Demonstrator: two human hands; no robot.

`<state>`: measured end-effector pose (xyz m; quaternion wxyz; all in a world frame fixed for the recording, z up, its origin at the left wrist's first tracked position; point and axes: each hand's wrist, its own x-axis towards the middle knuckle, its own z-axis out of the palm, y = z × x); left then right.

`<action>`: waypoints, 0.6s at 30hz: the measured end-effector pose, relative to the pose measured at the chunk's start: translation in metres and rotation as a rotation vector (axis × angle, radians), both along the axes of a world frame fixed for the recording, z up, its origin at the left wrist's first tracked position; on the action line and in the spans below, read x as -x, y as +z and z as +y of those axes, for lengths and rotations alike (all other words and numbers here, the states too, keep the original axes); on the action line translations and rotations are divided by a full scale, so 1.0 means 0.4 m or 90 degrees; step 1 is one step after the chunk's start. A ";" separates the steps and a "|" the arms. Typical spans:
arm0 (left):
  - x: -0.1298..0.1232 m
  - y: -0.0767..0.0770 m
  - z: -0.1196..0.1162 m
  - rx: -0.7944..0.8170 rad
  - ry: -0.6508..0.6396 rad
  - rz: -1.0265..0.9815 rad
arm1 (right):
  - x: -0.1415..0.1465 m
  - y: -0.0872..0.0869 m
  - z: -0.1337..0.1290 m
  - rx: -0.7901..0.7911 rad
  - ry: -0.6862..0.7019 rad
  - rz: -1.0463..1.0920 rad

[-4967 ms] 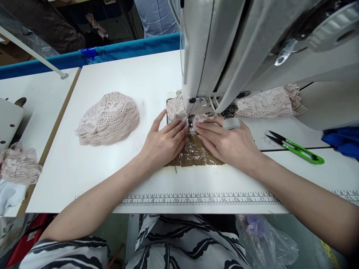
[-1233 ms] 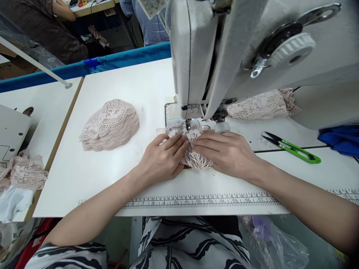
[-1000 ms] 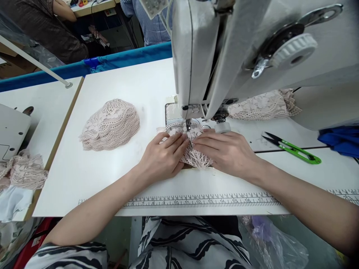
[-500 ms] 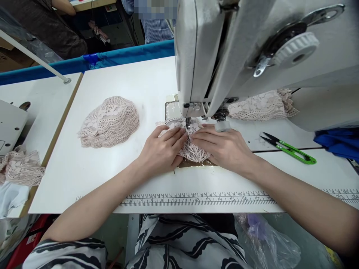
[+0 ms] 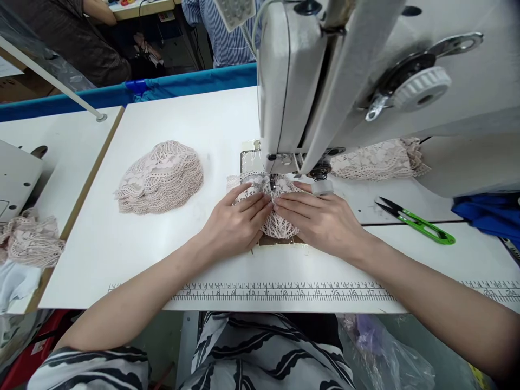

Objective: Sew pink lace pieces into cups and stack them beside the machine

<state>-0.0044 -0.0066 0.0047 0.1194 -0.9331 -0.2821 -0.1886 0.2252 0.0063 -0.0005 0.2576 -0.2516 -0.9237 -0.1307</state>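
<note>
A pale pink lace piece [image 5: 280, 225] lies under the presser foot [image 5: 273, 182] of a white sewing machine [image 5: 280, 81]. My left hand [image 5: 235, 219] rests flat on the lace's left side, fingers spread and pointing at the foot. On the right side of the lace lies my right hand [image 5: 320, 216], palm down with its fingers stretched out. Both sets of fingertips nearly meet just below the foot. Neither hand grips anything; they press the lace against the machine bed.
A stack of lace pieces [image 5: 162, 179] sits left. More lace [image 5: 377, 160] lies behind the needle area. Green thread snips [image 5: 426, 226] and blue cloth [image 5: 487, 214] are at right. A ruler strip [image 5: 284, 291] runs along the front edge. Other people stand beyond the blue cloth rim.
The view has shifted slightly. The lace has shifted a little under the foot, and my right hand's fingers have edged left with it.
</note>
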 end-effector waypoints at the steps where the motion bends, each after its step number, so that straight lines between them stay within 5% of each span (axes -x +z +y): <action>1: 0.000 -0.001 0.002 0.001 0.004 0.002 | 0.000 0.001 0.001 0.003 -0.003 -0.003; 9: 0.000 -0.014 0.017 0.025 0.048 -0.005 | 0.001 0.013 0.008 0.007 -0.022 -0.047; 18: 0.000 -0.008 -0.011 0.016 0.009 -0.029 | 0.000 0.008 -0.006 -0.071 -0.013 -0.046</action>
